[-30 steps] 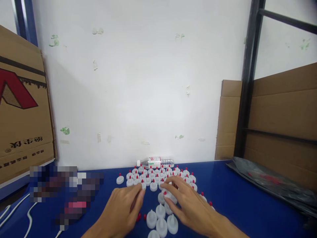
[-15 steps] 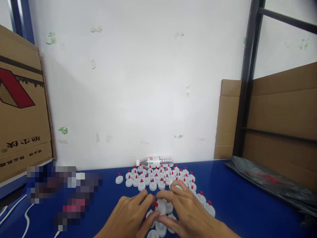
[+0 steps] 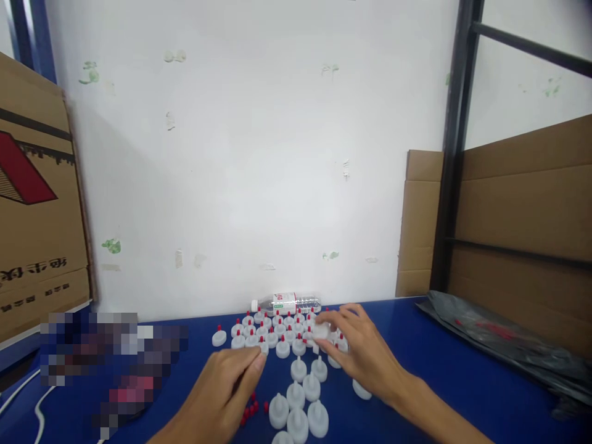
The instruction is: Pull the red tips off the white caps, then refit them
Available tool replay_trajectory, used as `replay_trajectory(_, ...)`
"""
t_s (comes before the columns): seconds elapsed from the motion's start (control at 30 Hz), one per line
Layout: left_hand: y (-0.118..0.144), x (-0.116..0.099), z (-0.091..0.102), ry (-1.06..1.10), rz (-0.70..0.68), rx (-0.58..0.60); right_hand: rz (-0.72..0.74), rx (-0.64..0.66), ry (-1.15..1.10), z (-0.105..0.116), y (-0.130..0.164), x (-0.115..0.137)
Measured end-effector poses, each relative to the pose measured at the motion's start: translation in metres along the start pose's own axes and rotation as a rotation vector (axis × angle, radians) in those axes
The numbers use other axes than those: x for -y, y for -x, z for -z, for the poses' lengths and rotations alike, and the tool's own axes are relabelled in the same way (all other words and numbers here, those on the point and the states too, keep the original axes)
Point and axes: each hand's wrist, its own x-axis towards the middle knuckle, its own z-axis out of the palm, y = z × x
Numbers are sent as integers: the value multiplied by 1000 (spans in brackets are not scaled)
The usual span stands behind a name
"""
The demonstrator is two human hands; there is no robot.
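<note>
White wall (image 3: 259, 154) fills most of the view. Cardboard box (image 3: 32, 203) w/ red print at left; plain cardboard sheets (image 3: 522, 209) at right behind a black metal post (image 3: 451, 148). Blue tabletop (image 3: 439, 364) runs across the bottom, w/ a dark plastic bag (image 3: 499, 342) lying on its right side and white cables (image 3: 28, 401) at the left edge.

Clear water bottle (image 3: 287, 303) lies on its side at the back, against the wall. In front of it: rows of white caps w/ red tips (image 3: 272, 333), packed close. Nearer the person, a loose group of plain white caps (image 3: 298, 407) w/o red tips, and a few tiny red tips (image 3: 252, 410) scattered just left of them.

Right hand (image 3: 358, 351) is over the right end of the rows, fingers (image 3: 335, 317) narrowed, pinching one white cap (image 3: 320, 331) by thumb & forefinger, just above the others. Left hand (image 3: 222, 388) rests low on the tabletop, near the red tips; fingers curled together, thumb against forefinger – can't tell if sth is held.
</note>
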Motion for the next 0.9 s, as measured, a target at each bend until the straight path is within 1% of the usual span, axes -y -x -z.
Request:
replay_trajectory(0.07, -5, 4, 9, -64, 0, 19, -70, 3, -20, 4, -2, -7)
replay_trajectory(0.2, -14, 15, 16, -52, 66, 83, -54, 42, -93, 3, -1, -2)
replay_trajectory(0.33, -18, 28, 16, -10, 34, 147, -36, 113, -134, 2, 1, 1)
replay_trajectory(0.43, -20, 38, 13, 24, 25, 181, -23, 178, -127, 7, 1, -1)
replay_trajectory(0.53, -22, 44, 9, 93, 42, 207, -44, 217, -115, 13, 0, 0)
replay_trajectory(0.6, -22, 44, 7, 120, 56, 219, -60, 268, -103, 17, -2, 1)
replay_trajectory(0.73, -21, 41, 6, 100, 59, 218, -91, 436, -120, 21, -3, 3)
replay_trajectory(0.83, -21, 38, 8, 93, 34, 200, -118, 555, -159, 21, 0, 2)
replay_trajectory(0.9, -21, 35, 11, 95, 1, 202, -101, 591, -167, 21, 2, 2)
